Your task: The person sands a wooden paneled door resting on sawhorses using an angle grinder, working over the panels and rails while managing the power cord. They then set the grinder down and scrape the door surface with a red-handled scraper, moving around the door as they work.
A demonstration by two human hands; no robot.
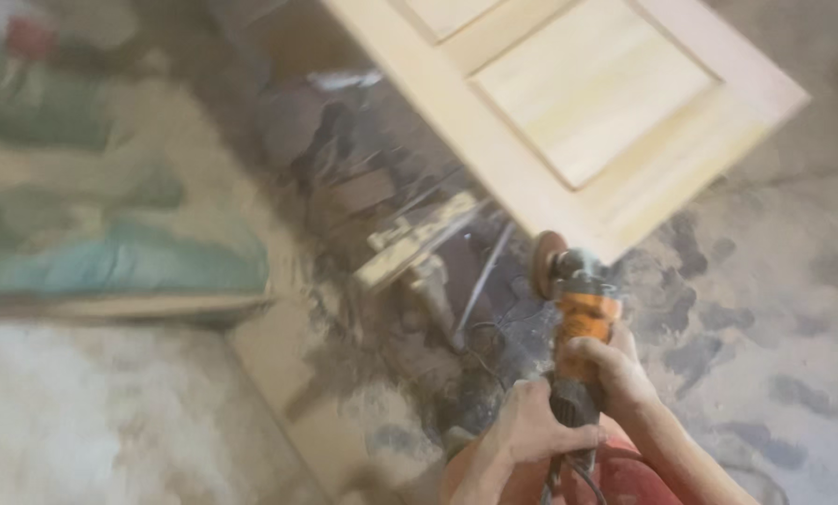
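An orange and grey angle grinder (578,323) points away from me, its round sanding disc (546,264) just off the near edge of a pale wooden panelled door (587,93) lying flat above the floor. My left hand (531,425) is wrapped around the grinder's rear grip. My right hand (615,369) clasps the body further forward, just behind the orange housing. The grinder's cord (569,477) trails down between my forearms. The picture is blurred by motion.
Under the door stands a dusty support with wooden blocks and metal legs (419,252). Sawdust covers the floor (110,411). Stacked sacks, one teal (120,262), lie at the left. The grey concrete floor at the right (774,309) carries dark patches.
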